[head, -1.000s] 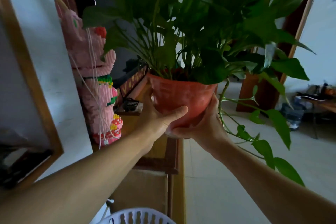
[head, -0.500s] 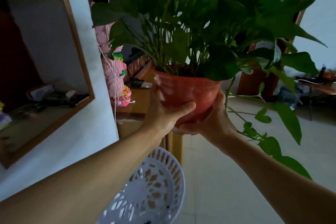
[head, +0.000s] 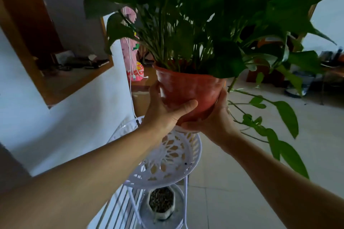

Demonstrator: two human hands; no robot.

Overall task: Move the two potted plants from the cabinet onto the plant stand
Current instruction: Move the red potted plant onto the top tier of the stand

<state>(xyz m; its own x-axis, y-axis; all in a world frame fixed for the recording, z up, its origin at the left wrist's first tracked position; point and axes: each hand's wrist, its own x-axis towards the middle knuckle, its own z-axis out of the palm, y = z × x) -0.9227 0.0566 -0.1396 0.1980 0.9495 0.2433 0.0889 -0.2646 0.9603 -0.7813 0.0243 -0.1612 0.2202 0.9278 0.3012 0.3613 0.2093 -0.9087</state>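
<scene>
Red pot (head: 188,91) held up in the air at centre frame, upright, long axis vertical, rim up, maybe tipped a touch toward 11 o'clock; green leaves (head: 214,15) fan out toward 12 o'clock and fill the top of the view, one trailing vine (head: 275,122) hangs off toward 4 o'clock. Left hand (head: 163,115) comes in from 8 o'clock, forearm stretched long across the frame, palm cupped against the pot's left wall, thumb (head: 186,107) laid across the front lower wall pointing to 3 o'clock; its other fingers wrap behind the pot, hidden. Right hand (head: 214,117) comes in from 4 o'clock, palm under and against the pot's right side and base, fingers curled around the far side, mostly out of sight. Both hands clamped on the pot, heels near each other below it. White plant stand (head: 175,158) sits directly below the pot at 6 o'clock, its lacy round top tier bare, pot clear of it, not touching. Lower tier carries a small pale pot (head: 161,202) of dark gravel-like fill. Wooden cabinet (head: 141,87) behind at 10 o'clock of the pot, with a pink figure (head: 134,72) on it.
</scene>
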